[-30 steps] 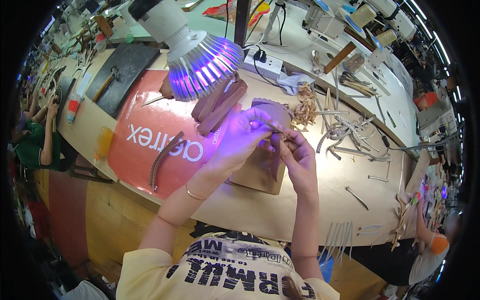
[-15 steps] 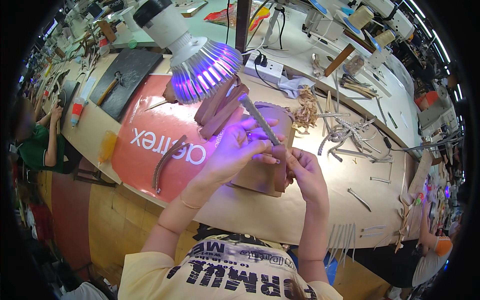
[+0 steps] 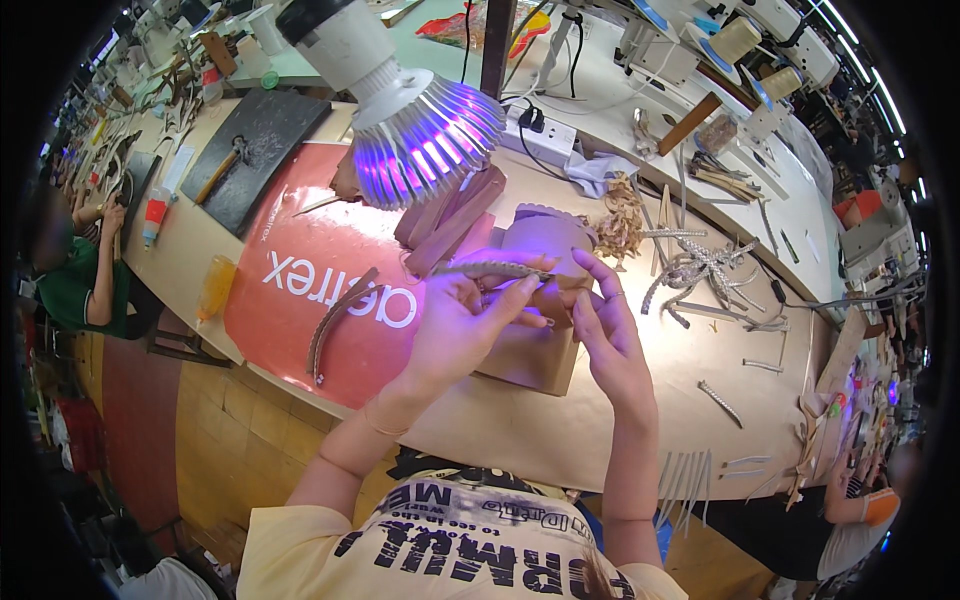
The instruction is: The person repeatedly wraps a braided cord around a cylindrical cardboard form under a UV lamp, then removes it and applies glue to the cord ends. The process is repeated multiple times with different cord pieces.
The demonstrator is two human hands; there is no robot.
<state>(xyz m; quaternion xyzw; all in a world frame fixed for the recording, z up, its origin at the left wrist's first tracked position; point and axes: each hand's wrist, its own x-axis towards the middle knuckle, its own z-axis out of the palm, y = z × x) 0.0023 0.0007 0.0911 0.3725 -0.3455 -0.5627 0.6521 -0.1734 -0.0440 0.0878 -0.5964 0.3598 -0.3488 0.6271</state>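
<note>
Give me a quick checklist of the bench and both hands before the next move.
1. Left hand gripping the grey braided strip: ok.
2. Right hand pinching the brown strip: ok.
3. Grey braided strip fastened to the brown strip: cannot tell, fingers crowd the spot.
4. Lamp glowing purple: ok.
5. Curved dark strip on the red sheet, clear of both hands: ok.
6. Hammer resting on the black slab: ok.

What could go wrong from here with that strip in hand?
The grey strip might slip, since the left grip pinches it near one end.
The brown piece at the right grip could crease if tugged.
The lit lamp hangs over the bench, so a raised hand might knock it.
</note>
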